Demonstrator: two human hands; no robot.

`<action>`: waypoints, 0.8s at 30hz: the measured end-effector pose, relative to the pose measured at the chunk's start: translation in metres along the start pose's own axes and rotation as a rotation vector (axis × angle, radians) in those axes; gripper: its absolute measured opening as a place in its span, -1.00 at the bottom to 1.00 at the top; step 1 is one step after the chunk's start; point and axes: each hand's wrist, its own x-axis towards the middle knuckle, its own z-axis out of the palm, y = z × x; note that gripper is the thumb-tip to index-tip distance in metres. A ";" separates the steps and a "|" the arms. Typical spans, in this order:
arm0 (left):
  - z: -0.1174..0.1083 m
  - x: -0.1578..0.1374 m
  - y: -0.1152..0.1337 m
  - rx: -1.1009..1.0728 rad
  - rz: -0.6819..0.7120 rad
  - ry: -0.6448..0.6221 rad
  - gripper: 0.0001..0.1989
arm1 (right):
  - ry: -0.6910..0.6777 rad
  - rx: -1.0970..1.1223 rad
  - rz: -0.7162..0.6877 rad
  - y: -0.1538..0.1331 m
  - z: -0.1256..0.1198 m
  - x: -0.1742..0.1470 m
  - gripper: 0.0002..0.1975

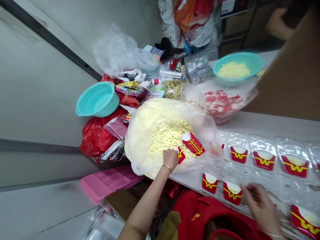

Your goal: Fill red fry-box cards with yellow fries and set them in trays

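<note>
My left hand (pixel 170 159), with a gold bangle at the wrist, is closed on a small red toy fry carton (pixel 181 156) with a yellow W-like mark. It is over a large plastic bag (pixel 140 133) full of pale yellow fry-shaped pieces (pixel 167 135). A nested stack of the same cartons (pixel 193 144) lies on the pieces, right of that hand. My right hand (pixel 263 208) is smeared by motion, just right of a carton (pixel 233 192) at the table's front edge; whether it holds anything is unclear. Another carton (pixel 210 182) stands to the left.
Clear plastic trays (pixel 260 141) with cartons in their compartments cover the right side. Behind are a bag of red and white pieces (pixel 222 103) and a turquoise basin (pixel 258 63) of fry pieces. Another basin (pixel 97 100) is left. A blurred person's arm (pixel 278 25) shows upper right.
</note>
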 end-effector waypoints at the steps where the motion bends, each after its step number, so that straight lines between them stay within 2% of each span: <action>1: 0.002 -0.005 0.001 -0.024 0.028 -0.003 -0.89 | -0.117 0.000 -0.109 -0.031 0.019 0.012 -0.78; 3: 0.003 -0.017 0.011 -0.139 0.064 0.068 -0.88 | -0.201 -0.113 -0.363 -0.082 0.061 0.031 -0.54; 5: 0.002 -0.027 0.022 -0.295 0.100 0.136 -0.88 | -0.214 -0.247 -0.549 -0.115 0.102 0.045 -0.25; 8: -0.003 -0.028 0.021 -0.498 0.239 0.113 -0.86 | -0.225 -0.321 -0.642 -0.127 0.151 0.058 -0.23; 10: -0.006 -0.015 0.001 -0.595 0.275 0.125 -0.86 | -0.236 -0.311 -0.648 -0.118 0.169 0.065 -0.25; 12: -0.008 0.007 -0.032 -0.618 0.132 0.242 -0.82 | -0.258 -0.287 -0.625 -0.107 0.175 0.070 -0.26; 14: -0.007 0.033 -0.065 -0.556 -0.122 0.363 -0.70 | -0.295 -0.261 -0.558 -0.099 0.173 0.073 -0.23; 16: -0.005 0.058 -0.090 -0.549 -0.278 0.365 -0.65 | -0.343 -0.243 -0.468 -0.096 0.167 0.074 -0.22; 20: 0.004 0.086 -0.110 -0.735 -0.309 0.264 -0.90 | -0.405 -0.227 -0.376 -0.101 0.160 0.077 -0.24; 24: 0.006 0.076 -0.114 -0.868 -0.331 0.208 -0.79 | -0.415 -0.205 -0.419 -0.105 0.165 0.088 -0.20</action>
